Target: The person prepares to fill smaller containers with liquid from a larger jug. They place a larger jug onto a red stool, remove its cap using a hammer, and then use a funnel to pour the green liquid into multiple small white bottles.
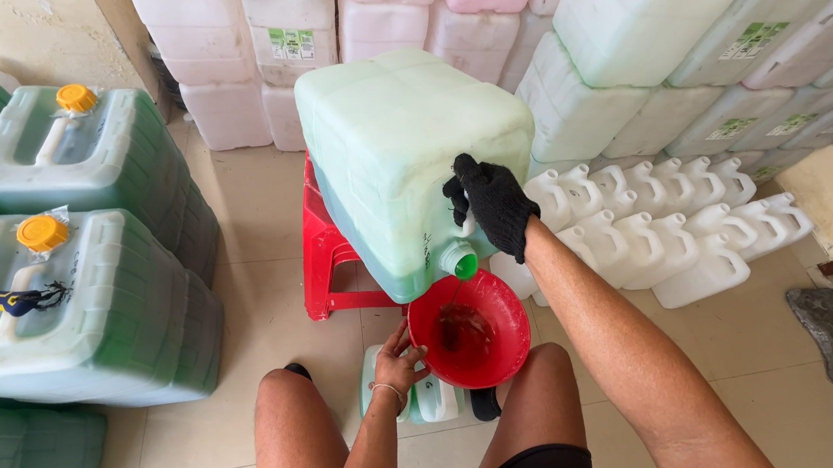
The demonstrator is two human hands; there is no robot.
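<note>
Green liquid is running from the spout of the big tipped jerrycan (410, 164) into the red funnel (470, 328) below it. I have my right hand (494, 205), in a black knit glove, closed around the jerrycan's handle near the spout, holding it tilted on the red plastic stool (323, 257). My left hand (398, 364) is bare, its fingers wrapped on the small white bottle (431, 401) that sits on the floor between my knees with the funnel stuck in its neck.

My worry is the stool: the jerrycan overhangs its edge, and if my gloved grip slips or I tip further, the stream could overshoot the funnel rim and wet the tiled floor (253, 198). The funnel could also back up and overflow if the bottle fills unseen, since I cannot see its level. Rows of empty white bottles (667, 222) lie just beside, and full green jerrycans (90, 293) stand well apart on my left.
</note>
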